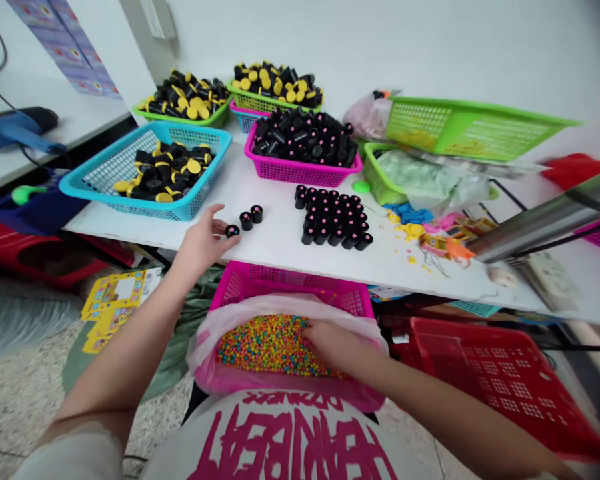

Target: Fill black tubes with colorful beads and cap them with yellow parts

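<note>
My left hand [203,241] is at the front edge of the white table, thumb and fingers closed around a small black cylinder [232,231] with coloured specks in its top. Just right of it stand two more black cylinders [247,221], upright and close together. My right hand [326,343] reaches into a plastic bag [207,347] of small multicoloured beads [265,343], its fingertips hidden among them. The bag lies in a pink basket [293,273] in front of my body. Farther right, many upright black cylinders [335,217] with pink dots stand in rows.
A blue basket [87,177] and green baskets [207,121] hold black cylinders with yellow caps. A magenta basket [300,171] is heaped with pink-dotted ones. Balloons [413,213] and scraps lie right, by a metal post [545,213]. A red crate [500,380] is low right.
</note>
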`<state>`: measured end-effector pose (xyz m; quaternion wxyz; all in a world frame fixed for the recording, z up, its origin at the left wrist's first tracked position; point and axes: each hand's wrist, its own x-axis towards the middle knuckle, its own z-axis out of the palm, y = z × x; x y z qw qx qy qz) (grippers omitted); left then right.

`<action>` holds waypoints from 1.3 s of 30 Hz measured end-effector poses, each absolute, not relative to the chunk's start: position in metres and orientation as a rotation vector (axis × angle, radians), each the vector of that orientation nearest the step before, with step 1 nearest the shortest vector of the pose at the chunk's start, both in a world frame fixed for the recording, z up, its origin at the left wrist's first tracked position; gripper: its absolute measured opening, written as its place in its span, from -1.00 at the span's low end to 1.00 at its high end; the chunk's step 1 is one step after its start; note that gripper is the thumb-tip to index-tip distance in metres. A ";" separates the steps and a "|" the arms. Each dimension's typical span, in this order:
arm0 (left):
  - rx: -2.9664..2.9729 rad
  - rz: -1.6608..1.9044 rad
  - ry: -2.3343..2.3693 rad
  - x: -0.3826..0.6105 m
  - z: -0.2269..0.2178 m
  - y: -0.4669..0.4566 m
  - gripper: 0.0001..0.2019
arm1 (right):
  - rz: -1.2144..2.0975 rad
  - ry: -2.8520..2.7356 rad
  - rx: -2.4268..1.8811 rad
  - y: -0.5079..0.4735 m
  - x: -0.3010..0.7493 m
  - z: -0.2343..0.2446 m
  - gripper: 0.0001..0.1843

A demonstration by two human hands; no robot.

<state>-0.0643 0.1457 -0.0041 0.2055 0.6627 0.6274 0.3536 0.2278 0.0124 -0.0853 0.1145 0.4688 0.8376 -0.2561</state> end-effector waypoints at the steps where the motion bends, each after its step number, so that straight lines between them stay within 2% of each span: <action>1: 1.824 0.951 1.762 -0.064 -0.008 0.158 -0.23 | -0.712 2.457 1.355 0.013 0.222 -0.091 -0.65; 4: 1.786 0.905 1.772 -0.061 -0.014 0.179 -0.23 | -0.612 2.454 1.286 0.014 0.202 -0.097 -0.58; 8: 2.004 1.009 1.802 -0.048 0.004 0.186 -0.23 | -0.601 2.501 1.193 0.016 0.182 -0.094 -0.58; 11: 2.245 1.080 1.665 -0.019 0.024 0.196 -0.44 | -0.630 2.549 1.131 0.018 0.177 -0.095 -0.62; 13: 2.302 0.923 1.571 0.009 0.029 0.211 -0.55 | -0.667 2.591 1.089 0.020 0.176 -0.098 -0.66; 17: 2.259 0.711 1.600 0.059 0.013 0.253 -0.64 | -0.723 2.734 0.936 0.022 0.178 -0.103 -0.70; 21: 2.206 0.704 1.642 0.084 -0.006 0.281 -0.68 | -0.539 2.842 0.874 0.023 0.179 -0.105 -0.81; 25: 2.192 0.721 1.633 0.090 -0.005 0.284 -0.68 | -0.389 2.843 0.832 0.024 0.177 -0.104 -0.88; 30: 2.232 0.810 1.558 0.064 0.020 0.256 -0.70 | -0.396 2.793 0.883 0.024 0.175 -0.099 -0.87; 34: 2.201 1.021 1.338 0.021 0.045 0.186 -0.73 | -0.453 2.765 0.915 0.025 0.177 -0.096 -0.82; 37: 2.140 0.932 1.165 -0.008 0.052 0.114 -0.68 | -0.599 2.768 0.930 0.025 0.180 -0.097 -0.80; 39: 2.164 0.744 1.145 -0.022 0.048 0.072 -0.66 | -0.712 2.777 0.956 0.024 0.181 -0.099 -0.78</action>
